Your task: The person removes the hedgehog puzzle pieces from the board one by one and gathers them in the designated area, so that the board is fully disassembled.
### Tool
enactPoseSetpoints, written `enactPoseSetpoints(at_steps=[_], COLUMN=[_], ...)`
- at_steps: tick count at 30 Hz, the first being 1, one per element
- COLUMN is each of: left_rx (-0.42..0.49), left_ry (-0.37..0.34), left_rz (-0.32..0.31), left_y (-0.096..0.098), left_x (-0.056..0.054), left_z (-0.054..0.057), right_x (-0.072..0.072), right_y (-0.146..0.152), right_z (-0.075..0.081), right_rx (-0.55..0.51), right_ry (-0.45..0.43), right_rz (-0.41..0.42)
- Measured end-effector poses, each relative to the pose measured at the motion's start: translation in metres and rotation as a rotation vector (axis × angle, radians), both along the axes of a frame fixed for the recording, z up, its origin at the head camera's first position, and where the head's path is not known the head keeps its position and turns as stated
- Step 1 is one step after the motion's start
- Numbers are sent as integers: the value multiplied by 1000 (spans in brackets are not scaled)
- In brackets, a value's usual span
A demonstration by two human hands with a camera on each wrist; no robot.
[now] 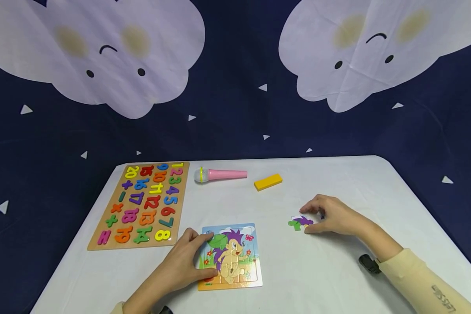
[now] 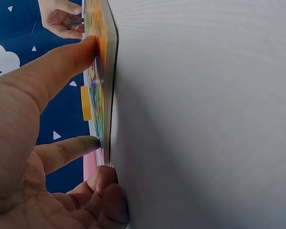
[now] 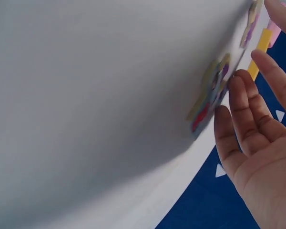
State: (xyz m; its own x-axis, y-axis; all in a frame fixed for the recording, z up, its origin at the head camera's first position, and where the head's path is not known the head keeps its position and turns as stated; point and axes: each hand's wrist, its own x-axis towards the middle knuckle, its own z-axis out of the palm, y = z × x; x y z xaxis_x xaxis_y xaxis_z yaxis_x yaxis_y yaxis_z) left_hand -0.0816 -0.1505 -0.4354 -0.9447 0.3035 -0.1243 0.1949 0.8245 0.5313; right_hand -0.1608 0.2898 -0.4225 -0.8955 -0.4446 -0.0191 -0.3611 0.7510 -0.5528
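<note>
A hedgehog jigsaw puzzle (image 1: 254, 279) in a square tray lies on the white table. My left hand (image 1: 186, 257) rests at its left side, thumb and index fingertip touching the top, as the left wrist view also shows; the other fingers bend beside the edge. Off to the right, loose puzzle pieces (image 1: 296, 224) in green and purple lie near my right hand (image 1: 331, 214), whose thumb and fingers are spread around them. Under that palm, another piece (image 3: 210, 98) with red and blue shows in the right wrist view, mostly hidden in the head view.
A wooden number board (image 1: 180, 196) with colourful digits lies at the left. Toward the back are a pink toy microphone (image 1: 225, 174) and a yellow block (image 1: 268, 182). Behind the table (image 1: 282, 270) hangs a dark blue cloth (image 1: 239, 122) with clouds.
</note>
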Motion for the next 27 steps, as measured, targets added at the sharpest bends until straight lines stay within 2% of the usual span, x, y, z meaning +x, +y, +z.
enactPoseSetpoints(at_steps=[4,9,19,27], left_rx=[-25,-38,-34,2], left_ry=[16,53,67,25], left_rz=[0,14,43,51], left_y=[-2,-7,-11,-13], left_x=[0,0,-3,-3], left_z=[1,2,2,3], right_x=[2,3,9,11], right_y=[-13,-44,-118,-162], right_z=[4,9,12,5], right_rx=[-20,-48,-156,-232], right_ry=[47,49,-58,-186], right_rz=[18,40,107,196])
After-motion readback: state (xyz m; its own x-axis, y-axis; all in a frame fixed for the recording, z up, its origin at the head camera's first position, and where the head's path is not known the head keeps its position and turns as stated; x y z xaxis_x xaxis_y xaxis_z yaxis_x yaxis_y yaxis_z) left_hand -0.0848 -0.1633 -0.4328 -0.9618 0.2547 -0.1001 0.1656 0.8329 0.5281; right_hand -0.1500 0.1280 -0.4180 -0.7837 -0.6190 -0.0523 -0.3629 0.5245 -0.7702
